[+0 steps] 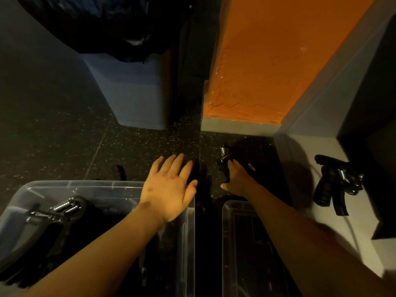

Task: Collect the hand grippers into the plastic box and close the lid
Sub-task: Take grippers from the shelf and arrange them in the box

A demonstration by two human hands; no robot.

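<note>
1. Hand gripper (225, 156) sits on the speckled floor (64, 136) near the orange wall (267, 71); the right hand (234, 179) wraps its fingers round one handle.
2. Second gripper (334, 183) lies on the grey ledge (300, 168), further right.
3. Third gripper (57, 211) lies inside the clear plastic box (85, 185).
4. Left hand (169, 187) hovers over the box's far corner, fingers straight and spread, holding nothing.

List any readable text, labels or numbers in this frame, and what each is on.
None readable.
White tag on the hand gripper that the right hand grips: too small and blurred to read.
No other markings visible; the frame is dark.
</note>
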